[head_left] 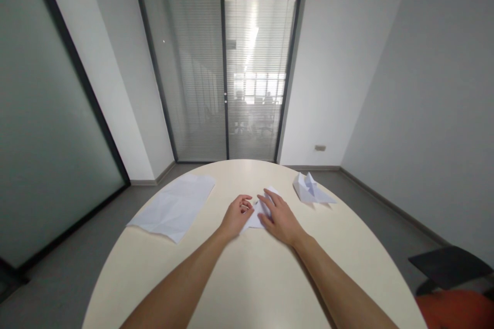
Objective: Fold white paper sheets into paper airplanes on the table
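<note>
On the table in front of me lies a small folded sheet of white paper [255, 221], partly covered by my hands. My right hand [281, 217] rests over its right side with the fingers spread and lying on it. At the paper's left edge is my left hand [236, 216], its fingers loosely curled and a gap showing between thumb and index finger. I see nothing gripped in that hand. The paper's far corner shows beyond my right fingers, but the folds under the hands are hidden.
A large creased white sheet [175, 205] lies to the left, reaching the round table's [247, 277] edge. A folded paper shape [310, 190] with raised points stands at the far right. A dark chair [450, 266] with something orange is at the lower right.
</note>
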The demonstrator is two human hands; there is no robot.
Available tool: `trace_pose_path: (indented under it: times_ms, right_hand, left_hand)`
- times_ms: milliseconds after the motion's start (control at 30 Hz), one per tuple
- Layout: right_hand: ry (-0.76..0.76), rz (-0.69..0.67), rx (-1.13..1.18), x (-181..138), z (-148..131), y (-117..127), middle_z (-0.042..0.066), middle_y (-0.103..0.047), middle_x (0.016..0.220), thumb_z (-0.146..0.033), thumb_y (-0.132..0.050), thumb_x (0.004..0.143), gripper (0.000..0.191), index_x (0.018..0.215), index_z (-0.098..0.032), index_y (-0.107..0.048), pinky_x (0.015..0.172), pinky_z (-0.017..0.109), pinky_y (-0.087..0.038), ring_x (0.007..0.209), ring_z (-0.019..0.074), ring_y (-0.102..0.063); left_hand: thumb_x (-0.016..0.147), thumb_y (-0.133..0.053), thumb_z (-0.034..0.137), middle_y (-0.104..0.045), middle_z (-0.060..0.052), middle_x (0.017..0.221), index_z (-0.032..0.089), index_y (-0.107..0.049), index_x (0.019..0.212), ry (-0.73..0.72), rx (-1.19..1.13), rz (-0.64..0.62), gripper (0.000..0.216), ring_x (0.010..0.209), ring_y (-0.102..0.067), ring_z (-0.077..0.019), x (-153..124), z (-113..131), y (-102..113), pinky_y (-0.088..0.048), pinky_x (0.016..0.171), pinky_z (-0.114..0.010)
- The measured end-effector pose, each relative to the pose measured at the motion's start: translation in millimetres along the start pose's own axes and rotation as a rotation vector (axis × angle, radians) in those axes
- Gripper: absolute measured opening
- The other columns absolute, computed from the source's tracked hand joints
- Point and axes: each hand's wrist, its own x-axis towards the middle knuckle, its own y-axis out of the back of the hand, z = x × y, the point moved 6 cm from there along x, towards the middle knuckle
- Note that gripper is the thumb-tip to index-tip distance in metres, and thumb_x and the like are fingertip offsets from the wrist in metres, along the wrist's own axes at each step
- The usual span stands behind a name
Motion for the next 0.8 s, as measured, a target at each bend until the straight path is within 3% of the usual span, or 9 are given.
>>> trace_pose_path:
  times_ms: [167, 400, 567, 800]
  right_hand:
    - [-0.003, 0.009, 0.032, -3.4, 6.1, -6.7, 0.014, -0.026, 0.161, -0.039, -0.052, 0.095, 0.063, 0.152, -0.021, -0.034, 0.117, 0.055, -0.030, 0.149, 0.0323, -0.024]
    - [-0.012, -0.040, 0.145, -4.6, 7.3, -12.9, 0.015, -0.021, 0.163, -0.048, -0.052, 0.095, 0.075, 0.157, -0.021, -0.021, 0.120, 0.049, -0.028, 0.150, 0.0275, -0.022]
    - [-0.029, -0.054, 0.273, -5.0, 10.3, -14.8, 0.011, -0.009, 0.166, -0.048, -0.050, 0.097, 0.079, 0.159, -0.023, -0.009, 0.122, 0.049, -0.023, 0.152, 0.0256, -0.014]
    - [-0.036, -0.048, 0.341, -4.0, 13.3, -11.4, 0.008, -0.010, 0.165, -0.042, -0.041, 0.100, 0.071, 0.159, -0.023, -0.007, 0.123, 0.049, -0.022, 0.151, 0.0246, -0.018]
  left_hand:
    - [0.074, -0.072, 0.027, -0.060, 0.000, 0.085, 0.016, -0.059, 0.108, 0.004, -0.044, -0.008, 0.038, 0.071, -0.060, -0.0112, -3.0, 8.9, -0.3, -0.047, 0.069, -0.024]
    - [0.076, -0.070, 0.029, -0.060, -0.001, 0.088, 0.016, -0.060, 0.105, -0.065, -0.049, 0.018, 0.033, 0.077, -0.060, -0.0129, -3.9, 19.5, 0.7, -0.048, 0.076, -0.027]
    - [0.078, -0.070, 0.039, -0.059, -0.001, 0.092, 0.018, -0.058, 0.109, -0.036, -0.090, 0.004, 0.039, 0.068, -0.058, -0.0096, -3.4, 17.5, -1.1, -0.047, 0.066, -0.023]
    - [0.072, -0.074, 0.047, -0.060, -0.002, 0.098, 0.018, -0.055, 0.110, 0.006, -0.146, 0.031, 0.051, 0.067, -0.061, -0.0095, 0.6, 9.6, 3.6, -0.047, 0.062, -0.022]
